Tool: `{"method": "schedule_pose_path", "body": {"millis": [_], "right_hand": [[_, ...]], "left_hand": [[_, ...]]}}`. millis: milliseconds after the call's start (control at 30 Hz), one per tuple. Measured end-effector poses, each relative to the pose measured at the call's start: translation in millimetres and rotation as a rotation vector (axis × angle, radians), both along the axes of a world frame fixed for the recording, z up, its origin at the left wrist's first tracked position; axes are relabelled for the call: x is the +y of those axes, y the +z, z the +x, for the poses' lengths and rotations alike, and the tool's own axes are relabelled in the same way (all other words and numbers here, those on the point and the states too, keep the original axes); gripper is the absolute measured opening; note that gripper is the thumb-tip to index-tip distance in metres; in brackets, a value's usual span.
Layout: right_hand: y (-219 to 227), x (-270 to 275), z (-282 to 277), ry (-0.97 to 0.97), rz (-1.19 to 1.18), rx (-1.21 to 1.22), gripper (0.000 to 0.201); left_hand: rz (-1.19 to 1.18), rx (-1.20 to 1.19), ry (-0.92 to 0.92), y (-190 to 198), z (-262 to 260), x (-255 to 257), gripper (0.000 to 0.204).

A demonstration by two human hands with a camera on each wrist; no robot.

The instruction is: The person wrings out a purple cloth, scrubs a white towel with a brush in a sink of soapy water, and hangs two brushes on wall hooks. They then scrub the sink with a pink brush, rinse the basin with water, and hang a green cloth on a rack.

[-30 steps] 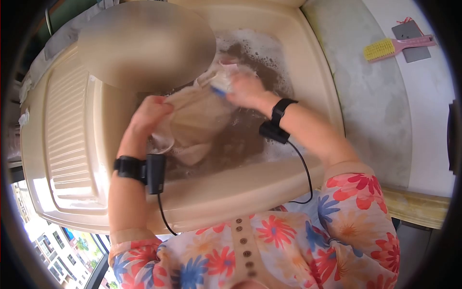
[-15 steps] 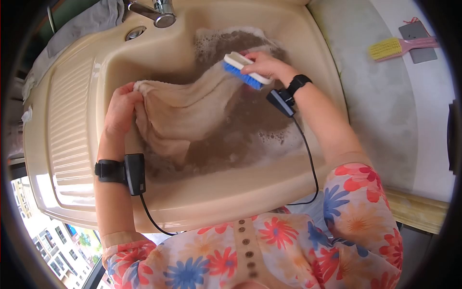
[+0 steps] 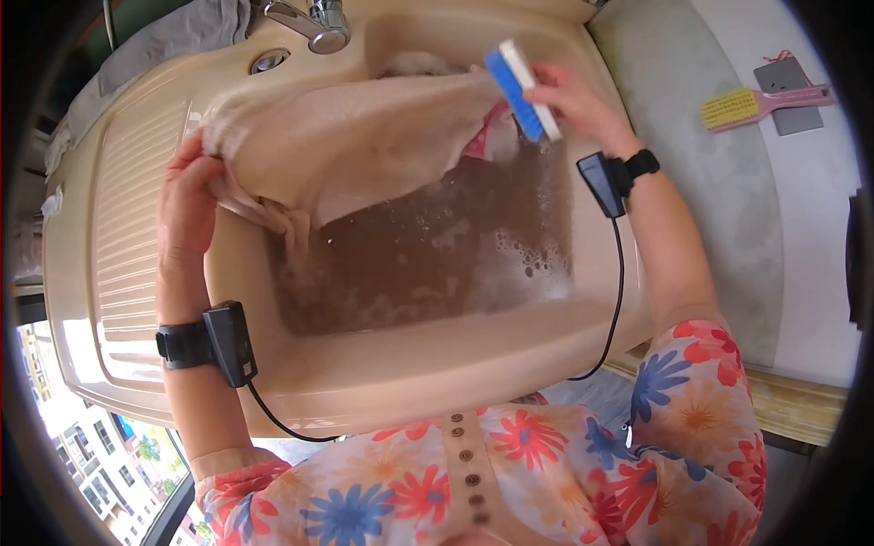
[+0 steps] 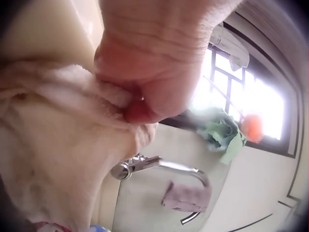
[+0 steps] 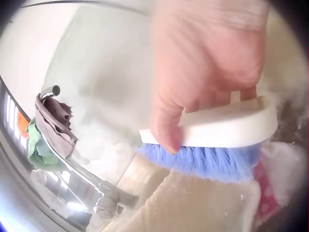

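Observation:
A wet beige cloth (image 3: pixel 346 136) stretches across the back of the sink. My left hand (image 3: pixel 188 196) grips its left end, and in the left wrist view the thumb and fingers of this hand (image 4: pixel 149 72) pinch the bunched edge of the cloth (image 4: pixel 53 140). My right hand (image 3: pixel 578 102) holds a scrub brush (image 3: pixel 523 91) by its white back, tilted, blue bristles facing left. In the right wrist view the brush (image 5: pixel 222 125) is over the cloth's right end, beside a pink patch (image 5: pixel 265 193). Part of the cloth's lower left hangs into the water.
Murky brown, sudsy water (image 3: pixel 419 246) fills the sink (image 3: pixel 437 373). A ribbed drainboard (image 3: pixel 137 227) lies left, a tap (image 3: pixel 323 32) at the back. On the right ledge lies a pink brush with yellow bristles (image 3: pixel 733 109), over a grey card. Cables hang from both wrist cameras.
Both hands have moved apart, drawing the cloth out wider toward the back of the sink. The brush has gone right and upward and turned steeper. More of the water shows in front.

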State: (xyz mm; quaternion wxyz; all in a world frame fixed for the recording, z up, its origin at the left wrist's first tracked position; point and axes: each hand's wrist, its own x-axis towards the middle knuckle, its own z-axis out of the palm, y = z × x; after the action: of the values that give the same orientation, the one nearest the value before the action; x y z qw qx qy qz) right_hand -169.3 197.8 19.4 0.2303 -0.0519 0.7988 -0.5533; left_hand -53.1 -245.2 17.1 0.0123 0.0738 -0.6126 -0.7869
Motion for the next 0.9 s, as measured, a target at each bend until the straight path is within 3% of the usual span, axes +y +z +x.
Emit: {"method": "schedule_pose_path", "body": {"millis": [67, 167, 200, 233, 267, 300, 367, 400, 467, 533, 600, 633, 700, 733, 800, 833, 900], "right_hand": [[-30.4, 1.0, 15.4, -0.036, 0.027, 0.073, 0.056], [-56.5, 1.2, 29.7, 0.024, 0.153, -0.041, 0.054], [-59.5, 0.2, 32.6, 0.068, 0.337, 0.0, 0.055], [-61.6, -0.3, 34.2, 0.112, 0.522, 0.043, 0.056], [-62.1, 0.0, 33.4, 0.113, 0.521, 0.035, 0.056], [-51.9, -7.6, 32.2, 0.199, 0.581, 0.134, 0.058], [-53.4, -23.4, 31.4, 0.349, 0.583, 0.341, 0.06], [-58.6, -34.4, 31.5, 0.412, 0.525, 0.45, 0.061], [-58.4, -71.1, 42.6, 0.564, 0.529, 0.283, 0.063], [-73.0, -91.4, 55.0, 0.701, 0.512, 0.1, 0.064], [-62.5, -97.7, 69.4, 0.677, 0.564, -0.042, 0.065], [-67.3, -91.7, 73.4, 0.735, 0.591, 0.019, 0.066], [-57.6, -77.9, 85.3, 0.814, 0.58, 0.054, 0.065], [-54.7, -68.7, 91.4, 0.813, 0.585, 0.05, 0.065], [-50.4, -51.4, 102.3, 0.893, 0.639, 0.052, 0.062], [-46.9, -44.9, 104.2, 0.891, 0.636, 0.047, 0.062], [-35.0, -37.2, 105.3, 0.9, 0.749, -0.186, 0.058]], "left_hand": [[-0.228, -0.059, -0.22, -1.1, 5.3, 8.0, 0.033], [-0.524, -0.06, -0.594, -14.6, 15.6, 31.0, 0.028], [-0.524, -0.065, -0.594, -20.5, 19.5, 36.1, 0.028], [-0.723, -0.038, -0.77, -24.7, 24.7, 42.1, 0.028], [-0.919, -0.011, -0.949, -26.6, 28.8, 47.3, 0.028], [-0.917, -0.016, -0.953, -27.0, 30.5, 51.9, 0.028], [-1.133, -0.16, -1.362, -26.7, 32.3, 59.1, 0.029], [-1.135, -0.16, -1.368, -25.1, 29.3, 61.9, 0.029], [-1.114, -0.21, -1.255, -20.5, 13.4, 68.2, 0.027], [-1.196, -0.124, -0.957, -30.8, -11.4, 77.8, 0.028], [-1.371, 0.335, -0.521, -86.9, -32.9, 71.5, 0.026], [-1.366, 0.331, -0.519, -91.5, -35.1, 71.2, 0.026], [-1.418, -0.069, -0.738, -99.6, -37.5, 73.1, 0.026], [-1.412, -0.067, -0.74, -83.7, -37.2, 78.2, 0.026], [-1.58, -0.247, -1.164, -54.2, -37.0, 86.1, 0.031], [-1.579, -0.247, -1.171, -55.6, -38.6, 89.4, 0.031], [-1.513, -0.399, -0.915, -59.4, -47.4, 95.4, 0.035]]}}
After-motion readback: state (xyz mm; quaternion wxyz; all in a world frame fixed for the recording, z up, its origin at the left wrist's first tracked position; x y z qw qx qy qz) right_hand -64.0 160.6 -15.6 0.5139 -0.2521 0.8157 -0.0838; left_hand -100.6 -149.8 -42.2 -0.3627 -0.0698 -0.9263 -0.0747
